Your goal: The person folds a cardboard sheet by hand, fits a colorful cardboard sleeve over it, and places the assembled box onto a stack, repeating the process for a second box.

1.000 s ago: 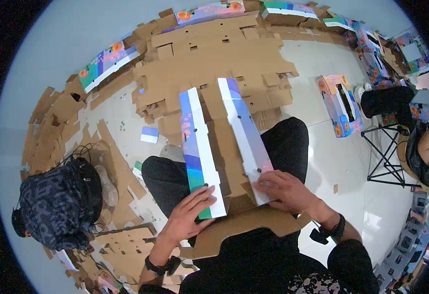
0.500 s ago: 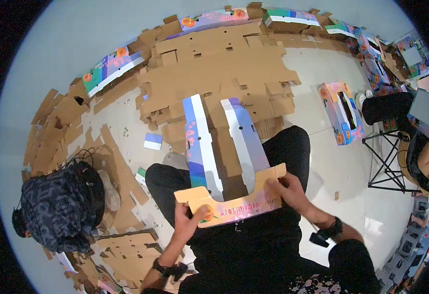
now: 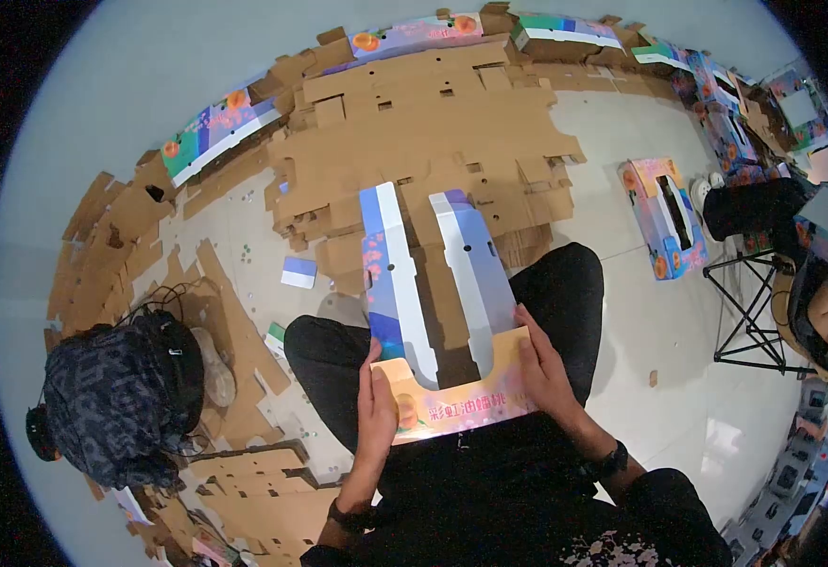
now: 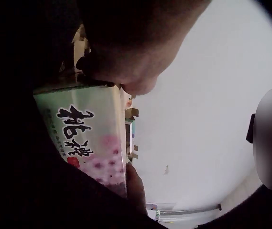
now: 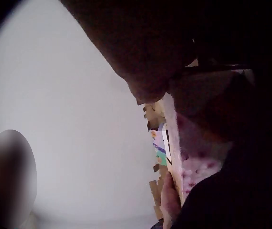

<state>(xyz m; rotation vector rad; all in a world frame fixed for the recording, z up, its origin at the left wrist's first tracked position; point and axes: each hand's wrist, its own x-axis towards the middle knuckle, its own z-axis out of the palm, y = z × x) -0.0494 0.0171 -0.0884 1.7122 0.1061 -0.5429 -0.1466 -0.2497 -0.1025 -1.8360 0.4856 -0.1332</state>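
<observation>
A partly folded printed fruit carton (image 3: 483, 283) lies across my lap, its long middle opening framed by white-edged side flaps. At its near end stands a yellow-pink end panel (image 3: 470, 402) with a curved cut-out and Chinese lettering. My left hand (image 3: 376, 411) holds the near left corner, the thumb beside the panel's folded tab. At the near right corner, my right hand (image 3: 548, 378) grips between thumb on the panel and fingers along the side wall. In the left wrist view, the carton's printed face (image 4: 81, 129) shows below the left hand; the right wrist view is dark.
Flattened cardboard sheets (image 3: 414, 132) cover the floor ahead. Another printed carton (image 3: 640, 208) stands to the right, near a folding stool (image 3: 754, 312) and a seated person's leg (image 3: 754, 203). A dark backpack (image 3: 121, 397) sits at left. More cartons line the wall.
The near end's brown flap has been raised, turning its printed face up. Both hands have since slid inward to the corners, and the right-hand tab has folded out of sight.
</observation>
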